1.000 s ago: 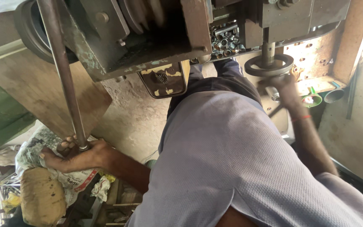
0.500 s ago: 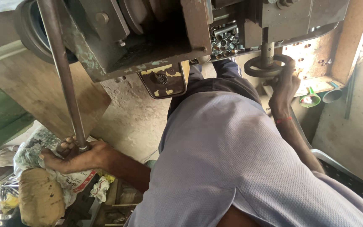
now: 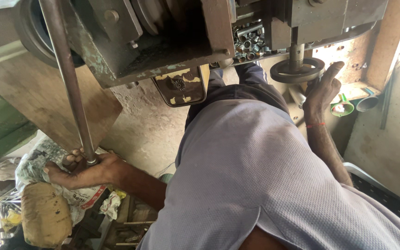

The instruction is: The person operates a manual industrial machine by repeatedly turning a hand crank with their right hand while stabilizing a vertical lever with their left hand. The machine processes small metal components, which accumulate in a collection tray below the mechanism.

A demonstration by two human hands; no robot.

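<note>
The left hand [image 3: 77, 170] is closed around the lower end of a long metal rod [image 3: 68, 81] — fingers wrapped, thumb side underneath, grip firm. The rod is seen running up and slightly left from the hand, past a slanted wooden board [image 3: 47, 99], to the top edge of the view beside the machine [image 3: 163, 41]. Just under the left hand a printed plastic sack [image 3: 70, 196] and a brownish cloth bundle [image 3: 46, 214] are seen, with scraps and rags around them on the floor.

The right hand [image 3: 322, 90] is held half open against a small round metal handwheel [image 3: 297, 70] — fingers stretched up along its rim, palm toward the wheel, thumb side touching; whether anything is truly gripped cannot be told. A red thread is worn on that wrist. The handwheel is mounted on a short vertical shaft under the machine body.

Farther out, a tray of small metal tubes [image 3: 248, 39] is seen inside the machine, and a worn yellow plate [image 3: 179, 85] with a toothed part hangs below it. A green funnel [image 3: 342, 107] is set near the right wall. The person's grey shirt [image 3: 255, 185] fills the lower middle.
</note>
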